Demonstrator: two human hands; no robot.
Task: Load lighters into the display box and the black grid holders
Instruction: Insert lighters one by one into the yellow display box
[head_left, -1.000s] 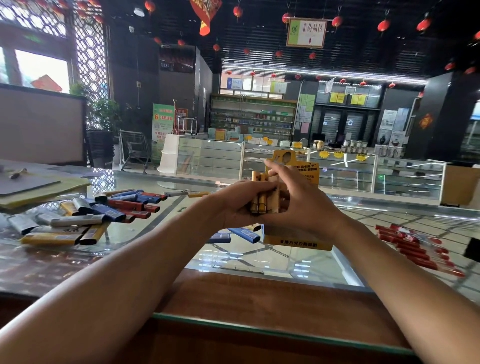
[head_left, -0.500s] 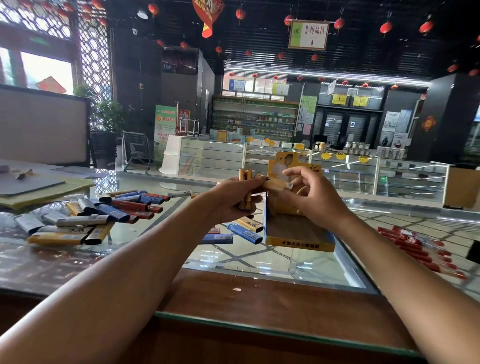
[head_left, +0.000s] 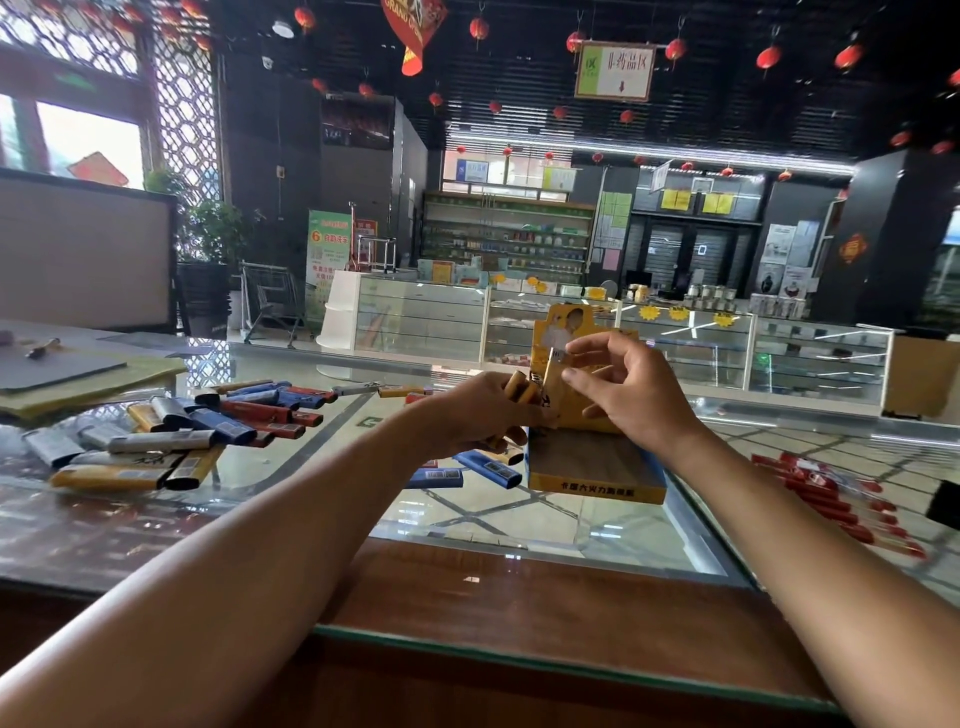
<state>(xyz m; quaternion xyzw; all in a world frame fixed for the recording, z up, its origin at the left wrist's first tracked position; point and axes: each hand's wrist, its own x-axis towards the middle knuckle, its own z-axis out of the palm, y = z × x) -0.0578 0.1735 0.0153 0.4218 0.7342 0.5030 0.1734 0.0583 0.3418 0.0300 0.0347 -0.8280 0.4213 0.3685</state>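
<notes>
A yellow display box stands on the glass counter with its printed back card upright. My left hand grips a bunch of yellow lighters just left of the box. My right hand is raised over the box and pinches one yellow lighter upright between thumb and fingertips, in front of the back card. A pile of loose lighters in yellow, silver, blue and red lies on the counter to the left. No black grid holder is visible.
Two blue lighters lie by the box's left side under my left hand. Red lighters lie in a row at the right. A wooden ledge runs along the counter's near edge. Flat boards are stacked far left.
My hands have parted: the right hand drew one yellow lighter out of the bunch and carried it over the box. The left hand keeps the rest of the bunch.
</notes>
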